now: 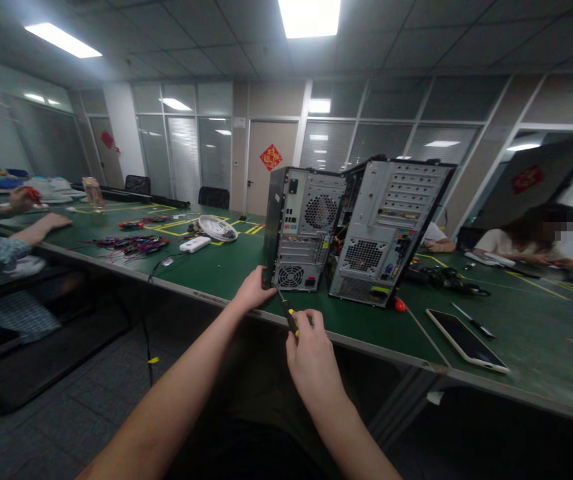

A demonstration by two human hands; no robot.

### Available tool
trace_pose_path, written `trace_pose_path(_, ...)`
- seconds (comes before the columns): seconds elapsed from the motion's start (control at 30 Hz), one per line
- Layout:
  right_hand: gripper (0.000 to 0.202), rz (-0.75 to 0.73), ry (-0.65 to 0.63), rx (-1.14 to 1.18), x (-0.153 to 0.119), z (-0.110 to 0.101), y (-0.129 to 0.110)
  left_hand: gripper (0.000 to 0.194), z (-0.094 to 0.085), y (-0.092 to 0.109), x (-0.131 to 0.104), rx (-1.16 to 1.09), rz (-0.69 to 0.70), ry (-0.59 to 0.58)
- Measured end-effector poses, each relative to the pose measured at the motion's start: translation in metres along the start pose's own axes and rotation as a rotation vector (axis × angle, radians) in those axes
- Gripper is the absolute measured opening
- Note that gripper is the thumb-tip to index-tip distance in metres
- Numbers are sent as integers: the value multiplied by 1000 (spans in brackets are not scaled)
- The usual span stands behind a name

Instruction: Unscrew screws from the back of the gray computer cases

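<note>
Two computer cases stand upright side by side on the green table, their rear panels facing me. My right hand [312, 350] is wrapped round a black and yellow screwdriver [290, 317], whose shaft reaches the lower left corner of the left computer case [306, 227]. Beside that same corner, my left hand [255, 291] rests near the table edge against the case's lower left side; some of its fingers are hidden, and whether it grips anything is unclear. The right computer case [379, 233] leans slightly and has a vented rear panel; neither hand touches it.
Left on the green table [216, 272] lie bundled wires [134, 245], a white power strip [195, 244] and a white basket [218, 228]. A phone [466, 339], a pen [472, 321] and black cables [446, 278] lie right. Other people sit at both sides.
</note>
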State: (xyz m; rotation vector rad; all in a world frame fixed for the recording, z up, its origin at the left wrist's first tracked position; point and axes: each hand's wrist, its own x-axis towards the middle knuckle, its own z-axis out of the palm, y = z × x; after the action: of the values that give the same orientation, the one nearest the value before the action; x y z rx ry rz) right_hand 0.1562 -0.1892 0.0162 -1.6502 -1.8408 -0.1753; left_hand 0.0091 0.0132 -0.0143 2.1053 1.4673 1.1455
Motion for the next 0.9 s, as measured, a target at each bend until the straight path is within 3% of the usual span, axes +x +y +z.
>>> trace_pose_path(0.27,17,26,-121,-82,4,4,1,66,-2,3,-2,9,16,-7)
trace_pose_path(0.43,12,18,-59,-70,1,1,-1,65,-3,4,-2,15,10,-13)
trace_pose_path(0.57,25,48,-84,-75,-3,0,-5,64,-2,4,-1,18,4,-17)
trace_pose_path(0.9,23,12,-135,-113,-1,4,-4,64,-3,5,-1,14,0,-12)
